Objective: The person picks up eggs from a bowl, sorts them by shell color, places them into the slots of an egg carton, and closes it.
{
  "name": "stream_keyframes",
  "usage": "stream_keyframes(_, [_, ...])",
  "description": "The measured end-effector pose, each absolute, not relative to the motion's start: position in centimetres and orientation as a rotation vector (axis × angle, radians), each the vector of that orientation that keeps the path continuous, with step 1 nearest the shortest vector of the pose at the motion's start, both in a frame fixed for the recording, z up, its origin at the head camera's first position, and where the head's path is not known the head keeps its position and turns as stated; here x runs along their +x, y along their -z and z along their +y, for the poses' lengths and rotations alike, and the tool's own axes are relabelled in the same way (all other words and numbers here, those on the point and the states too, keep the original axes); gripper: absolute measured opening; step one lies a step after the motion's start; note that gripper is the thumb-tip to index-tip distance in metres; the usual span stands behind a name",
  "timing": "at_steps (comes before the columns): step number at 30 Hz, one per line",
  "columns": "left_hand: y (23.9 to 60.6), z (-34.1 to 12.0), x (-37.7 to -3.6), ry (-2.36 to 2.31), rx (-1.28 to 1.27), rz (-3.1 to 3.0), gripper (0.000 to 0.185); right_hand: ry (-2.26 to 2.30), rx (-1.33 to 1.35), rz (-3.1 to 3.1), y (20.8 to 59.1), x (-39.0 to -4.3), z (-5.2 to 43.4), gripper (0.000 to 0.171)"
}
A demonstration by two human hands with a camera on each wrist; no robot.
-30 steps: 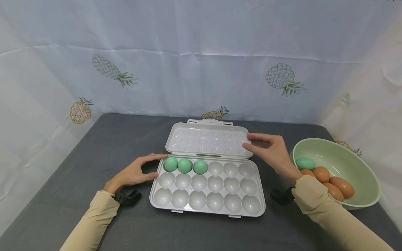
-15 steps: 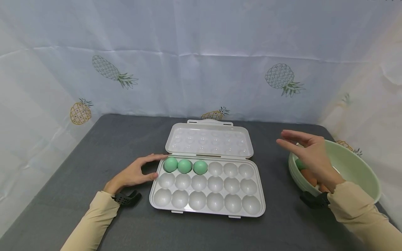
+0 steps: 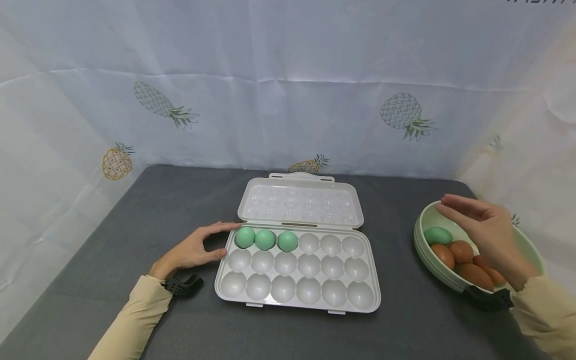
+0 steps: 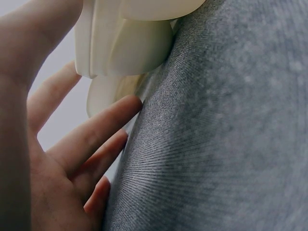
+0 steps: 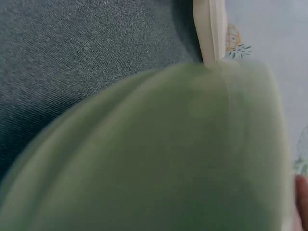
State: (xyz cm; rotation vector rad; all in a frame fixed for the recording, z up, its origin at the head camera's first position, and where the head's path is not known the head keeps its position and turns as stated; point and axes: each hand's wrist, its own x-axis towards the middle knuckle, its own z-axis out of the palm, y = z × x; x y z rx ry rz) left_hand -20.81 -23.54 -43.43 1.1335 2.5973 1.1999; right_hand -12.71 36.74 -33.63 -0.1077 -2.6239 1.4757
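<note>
A dark grey, felt-like surface [image 3: 157,215] fills the space, closed in at the back and both sides by a pale cloth backdrop [image 3: 288,90] printed with pineapples and creased with fold lines. Near the middle of the surface lies a white egg tray [image 3: 298,280], its clear lid [image 3: 300,202] folded open toward the back edge. Three green eggs [image 3: 265,239] sit side by side in the back row, filling the three cups nearest the tray's left end; the other cups hold nothing.

The left hand [image 3: 191,250] rests on the surface just at the tray's left end — fingers straight and relaxed, fingertips touching the tray's back left corner, thumb against its left side. The left wrist view shows those fingers [image 4: 91,134] lying flat on the grey weave beside the tray's white rim [image 4: 120,43].

Close to the right edge of the surface stands a pale green bowl [image 3: 425,250] holding one green egg [image 3: 437,235] and several brown eggs [image 3: 463,260]. The right hand [image 3: 488,230] hovers over the bowl, above the eggs, fingers extended and loosely together, gripping nothing. The right wrist view is mostly a blur of the bowl's green wall [image 5: 168,154] with grey surface behind it.
</note>
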Motion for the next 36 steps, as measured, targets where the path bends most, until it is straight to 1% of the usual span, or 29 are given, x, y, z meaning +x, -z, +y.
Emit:
stream_keyframes(9, [43.4, -23.5, -20.6, -1.194, 1.116, 2.598, 0.063, -1.465, -0.202, -2.771, 35.6, -12.8, 38.8, 0.055])
stream_keyframes(12, [43.4, -23.5, -20.6, -1.194, 1.111, 2.601, 0.063, -1.496, -0.195, -2.764, 36.2, -12.9, 39.1, 0.053])
stream_keyframes(16, [43.3, -23.5, -20.6, -1.197, 1.116, 2.600, 0.063, -1.539, -0.149, -2.732, 36.8, -12.9, 39.4, 0.045])
stream_keyframes(19, [43.4, -23.5, -20.7, -1.194, 1.123, 2.601, 0.063, -1.527, -0.145, -2.741, 37.2, -13.0, 39.6, 0.043])
stream_keyframes(22, [43.3, -23.5, -20.7, -1.191, 1.117, 2.603, 0.062, -1.463, -0.163, -2.790, 37.3, -13.1, 39.5, 0.048])
stream_keyframes(28, [43.0, -23.4, -20.6, -1.191, 1.100, 2.605, 0.062, -1.226, -0.175, -2.971, 36.9, -13.6, 39.1, 0.066])
stream_keyframes(30, [43.0, -23.4, -20.6, -1.187, 1.102, 2.605, 0.062, -1.162, -0.161, -3.013, 36.9, -13.7, 38.9, 0.068])
stream_keyframes(33, [43.1, -23.4, -20.7, -1.188, 1.106, 2.599, 0.061, -1.137, -0.121, -3.027, 37.0, -13.8, 38.6, 0.065])
stream_keyframes(36, [43.1, -23.4, -20.7, -1.195, 1.106, 2.594, 0.061, -1.122, -0.049, -3.007, 37.3, -13.7, 38.4, 0.058])
